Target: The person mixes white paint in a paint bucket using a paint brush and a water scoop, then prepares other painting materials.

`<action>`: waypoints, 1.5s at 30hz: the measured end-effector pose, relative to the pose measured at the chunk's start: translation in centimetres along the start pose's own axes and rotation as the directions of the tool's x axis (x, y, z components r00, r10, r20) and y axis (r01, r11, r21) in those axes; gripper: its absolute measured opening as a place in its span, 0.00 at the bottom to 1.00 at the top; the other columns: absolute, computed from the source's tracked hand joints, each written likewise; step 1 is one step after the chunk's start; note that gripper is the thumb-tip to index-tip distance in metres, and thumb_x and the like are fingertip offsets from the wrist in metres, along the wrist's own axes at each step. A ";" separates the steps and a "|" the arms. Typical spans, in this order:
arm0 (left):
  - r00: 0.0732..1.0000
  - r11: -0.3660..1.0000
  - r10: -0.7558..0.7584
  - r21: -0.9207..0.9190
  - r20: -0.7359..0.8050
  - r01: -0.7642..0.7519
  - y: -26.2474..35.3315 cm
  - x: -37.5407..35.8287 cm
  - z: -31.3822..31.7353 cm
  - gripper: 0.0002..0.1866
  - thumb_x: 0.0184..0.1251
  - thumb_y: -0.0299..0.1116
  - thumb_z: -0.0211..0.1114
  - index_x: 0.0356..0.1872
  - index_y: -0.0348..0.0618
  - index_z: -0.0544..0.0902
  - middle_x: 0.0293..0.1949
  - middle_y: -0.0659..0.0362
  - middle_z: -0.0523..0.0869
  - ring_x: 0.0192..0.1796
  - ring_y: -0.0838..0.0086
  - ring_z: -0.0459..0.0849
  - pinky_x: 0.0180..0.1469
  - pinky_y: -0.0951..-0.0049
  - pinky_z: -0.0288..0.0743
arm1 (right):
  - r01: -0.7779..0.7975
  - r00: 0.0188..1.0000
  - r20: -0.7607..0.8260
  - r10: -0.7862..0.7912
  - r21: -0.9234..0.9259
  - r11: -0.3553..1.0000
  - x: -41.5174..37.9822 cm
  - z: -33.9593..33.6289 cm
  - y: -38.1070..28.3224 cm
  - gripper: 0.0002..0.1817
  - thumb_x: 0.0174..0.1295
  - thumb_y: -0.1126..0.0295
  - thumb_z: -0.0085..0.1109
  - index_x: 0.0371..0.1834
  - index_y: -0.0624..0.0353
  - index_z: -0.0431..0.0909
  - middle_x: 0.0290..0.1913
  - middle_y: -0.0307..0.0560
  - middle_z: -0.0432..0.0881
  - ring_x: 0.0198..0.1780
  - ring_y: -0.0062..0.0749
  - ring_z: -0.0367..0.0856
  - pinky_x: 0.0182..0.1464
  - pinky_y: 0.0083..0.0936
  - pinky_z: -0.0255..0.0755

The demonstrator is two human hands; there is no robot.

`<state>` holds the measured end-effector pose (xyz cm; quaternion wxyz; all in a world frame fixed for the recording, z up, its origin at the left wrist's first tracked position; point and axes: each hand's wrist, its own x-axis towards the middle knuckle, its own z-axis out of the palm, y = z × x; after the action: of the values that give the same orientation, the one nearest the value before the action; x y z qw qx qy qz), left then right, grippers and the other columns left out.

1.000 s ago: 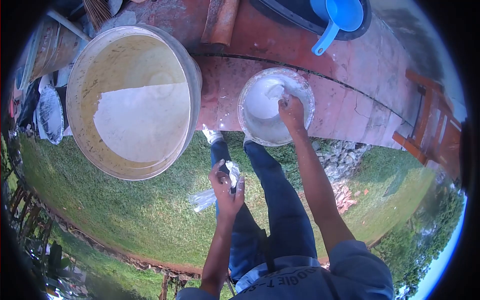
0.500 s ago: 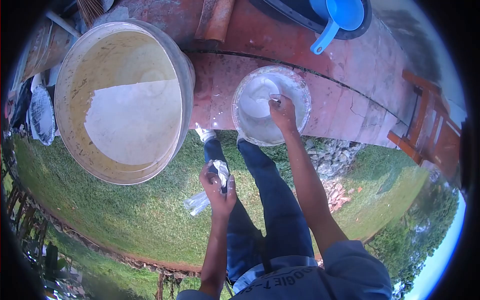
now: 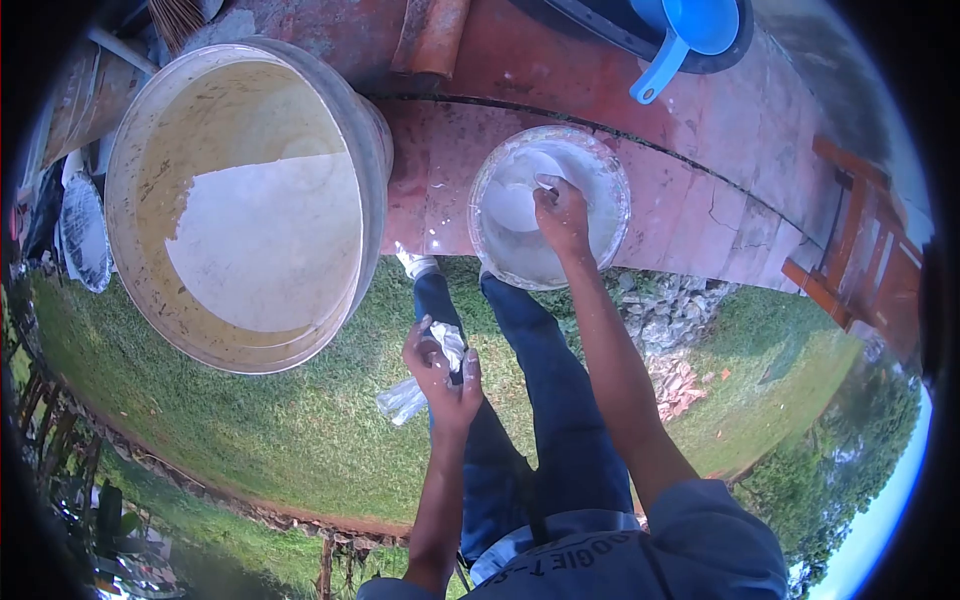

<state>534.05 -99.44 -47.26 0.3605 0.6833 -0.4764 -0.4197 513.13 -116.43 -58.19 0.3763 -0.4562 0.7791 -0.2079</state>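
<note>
Right hand reaches forward into small white bucket on the red ledge, fingers closed in the paste. Left hand hangs nearer the body, gripping a crumpled plastic bag.

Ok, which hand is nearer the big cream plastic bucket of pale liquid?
Left. The left hand, clutching a crumpled clear plastic bag, hangs just below-right of the big cream plastic bucket; the right hand is inside the small white bowl.

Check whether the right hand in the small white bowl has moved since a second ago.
Yes. The right hand has shifted from the right side of the small bowl towards its middle, nearer the big bucket.
</note>
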 end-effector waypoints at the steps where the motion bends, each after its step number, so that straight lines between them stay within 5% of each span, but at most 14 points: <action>1: 1.000 1.000 0.008 0.003 -0.010 -0.008 0.1 0.0 -0.2 0.29 0.64 0.35 0.62 0.60 0.26 0.67 0.61 0.46 0.60 0.55 0.62 0.70 0.57 0.65 0.67 | -0.035 0.999 -0.041 0.034 -0.023 0.999 0.3 -0.7 0.0 0.15 0.56 0.70 0.60 0.44 0.68 0.81 0.39 0.64 0.84 0.41 0.50 0.85 0.48 0.36 0.76; 4: 0.989 0.962 0.145 0.230 0.040 -0.150 -0.3 -0.3 -1.2 0.32 0.64 0.39 0.61 0.64 0.27 0.64 0.62 0.45 0.59 0.58 0.61 0.68 0.56 0.66 0.70 | 0.054 0.988 -0.124 -0.087 -0.249 0.967 -0.4 -2.1 3.2 0.14 0.56 0.70 0.58 0.42 0.68 0.82 0.39 0.65 0.84 0.43 0.53 0.85 0.49 0.39 0.76; 8: 0.982 0.995 0.094 0.042 -0.163 -0.088 0.8 -0.3 0.0 0.36 0.65 0.47 0.62 0.64 0.30 0.61 0.60 0.46 0.61 0.57 0.63 0.68 0.48 0.70 0.76 | -0.001 0.999 -0.033 -0.008 -0.290 0.957 -3.7 -2.0 4.5 0.13 0.56 0.70 0.57 0.41 0.67 0.82 0.39 0.66 0.84 0.43 0.56 0.84 0.49 0.41 0.76; 11: 0.969 0.981 -0.059 -0.192 -0.240 0.013 2.2 -0.5 0.8 0.39 0.65 0.51 0.61 0.66 0.33 0.57 0.57 0.49 0.63 0.52 0.66 0.70 0.45 0.71 0.77 | -0.040 0.998 0.034 0.044 -0.117 0.992 -4.5 0.0 2.8 0.14 0.56 0.71 0.59 0.42 0.68 0.82 0.39 0.64 0.84 0.44 0.53 0.85 0.50 0.36 0.76; 18: 0.971 0.994 -0.027 -0.110 -0.237 0.000 2.9 -1.3 0.2 0.42 0.65 0.53 0.61 0.66 0.32 0.53 0.52 0.51 0.63 0.47 0.70 0.69 0.43 0.73 0.76 | -0.010 0.997 -0.074 0.013 0.046 0.999 -0.7 0.1 1.7 0.13 0.56 0.71 0.58 0.42 0.69 0.81 0.37 0.64 0.84 0.39 0.52 0.85 0.46 0.36 0.77; 20: 0.972 0.992 -0.036 -0.129 -0.233 0.005 2.8 -1.6 0.2 0.41 0.65 0.53 0.61 0.66 0.32 0.53 0.51 0.51 0.63 0.47 0.70 0.69 0.42 0.73 0.75 | 0.129 0.957 -0.234 -0.174 -0.199 0.972 -0.8 -0.9 4.3 0.13 0.55 0.72 0.58 0.41 0.69 0.81 0.35 0.63 0.83 0.38 0.54 0.83 0.45 0.41 0.76; 25: 0.974 0.990 -0.045 -0.138 -0.223 0.014 2.2 -1.8 0.6 0.41 0.65 0.52 0.60 0.66 0.33 0.53 0.54 0.51 0.62 0.48 0.70 0.69 0.42 0.72 0.75 | 0.035 0.999 -0.007 -0.040 -0.317 0.948 -4.0 -2.1 5.0 0.13 0.55 0.71 0.58 0.40 0.69 0.80 0.35 0.64 0.82 0.42 0.58 0.81 0.47 0.45 0.74; 28: 0.972 0.989 -0.063 -0.142 -0.227 0.031 2.7 -1.9 1.1 0.41 0.65 0.53 0.60 0.66 0.34 0.53 0.55 0.50 0.62 0.49 0.70 0.69 0.42 0.71 0.75 | -0.006 0.998 0.060 0.010 -0.064 0.998 -4.3 0.2 3.5 0.14 0.56 0.69 0.59 0.40 0.69 0.82 0.37 0.65 0.84 0.41 0.53 0.84 0.46 0.37 0.76; 32: 0.962 0.989 -0.070 -0.146 -0.264 0.032 3.5 -2.0 0.8 0.41 0.65 0.53 0.60 0.66 0.35 0.54 0.54 0.50 0.63 0.49 0.69 0.69 0.44 0.70 0.75 | -0.261 0.965 0.096 0.244 0.262 0.929 -1.8 0.7 3.7 0.15 0.58 0.70 0.58 0.45 0.67 0.82 0.41 0.62 0.84 0.45 0.44 0.85 0.49 0.32 0.74; 34: 0.962 0.987 -0.082 -0.157 -0.262 0.041 3.3 -2.2 0.3 0.41 0.64 0.54 0.60 0.66 0.35 0.54 0.53 0.50 0.64 0.49 0.69 0.69 0.44 0.70 0.75 | -0.202 0.979 0.069 0.192 0.191 0.961 -2.0 -0.3 4.3 0.16 0.58 0.70 0.57 0.47 0.67 0.81 0.41 0.62 0.84 0.45 0.46 0.84 0.49 0.33 0.74; 37: 0.956 0.987 -0.091 -0.150 -0.279 0.050 2.7 -2.4 0.1 0.42 0.64 0.55 0.60 0.66 0.34 0.54 0.52 0.50 0.65 0.48 0.69 0.70 0.44 0.70 0.75 | 0.053 0.996 0.077 -0.036 -0.234 0.971 -4.0 -2.9 4.5 0.17 0.60 0.67 0.58 0.51 0.62 0.79 0.42 0.60 0.85 0.46 0.50 0.84 0.49 0.35 0.75; 38: 0.952 0.992 -0.083 -0.119 -0.295 0.049 2.5 -2.4 0.0 0.42 0.64 0.55 0.60 0.66 0.34 0.54 0.51 0.51 0.66 0.48 0.69 0.70 0.44 0.69 0.75 | 0.061 0.996 0.073 -0.045 -0.242 0.968 -4.7 -4.2 3.3 0.17 0.60 0.67 0.58 0.51 0.62 0.79 0.42 0.60 0.85 0.46 0.50 0.84 0.49 0.35 0.75; 40: 0.948 0.993 -0.067 -0.114 -0.311 0.032 2.3 -2.5 -0.1 0.43 0.64 0.56 0.60 0.66 0.33 0.53 0.51 0.50 0.66 0.46 0.69 0.71 0.44 0.70 0.74 | -0.119 0.969 0.159 0.187 -0.362 0.925 -5.1 -7.1 0.7 0.18 0.61 0.62 0.61 0.51 0.61 0.80 0.42 0.59 0.85 0.46 0.48 0.85 0.48 0.35 0.75; 45: 0.946 0.988 -0.077 -0.150 -0.315 0.030 1.8 -3.2 -0.7 0.40 0.62 0.52 0.61 0.64 0.32 0.58 0.53 0.51 0.62 0.48 0.71 0.68 0.42 0.73 0.78 | 0.032 0.975 -0.221 -0.031 0.000 1.000 1.7 -14.8 -1.4 0.26 0.62 0.49 0.61 0.47 0.65 0.81 0.34 0.47 0.83 0.35 0.30 0.80 0.43 0.29 0.73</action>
<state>533.48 -96.86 -44.66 0.4695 0.7273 -0.3615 -0.3462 501.92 -118.84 -48.60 0.2847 -0.4418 0.8086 -0.2645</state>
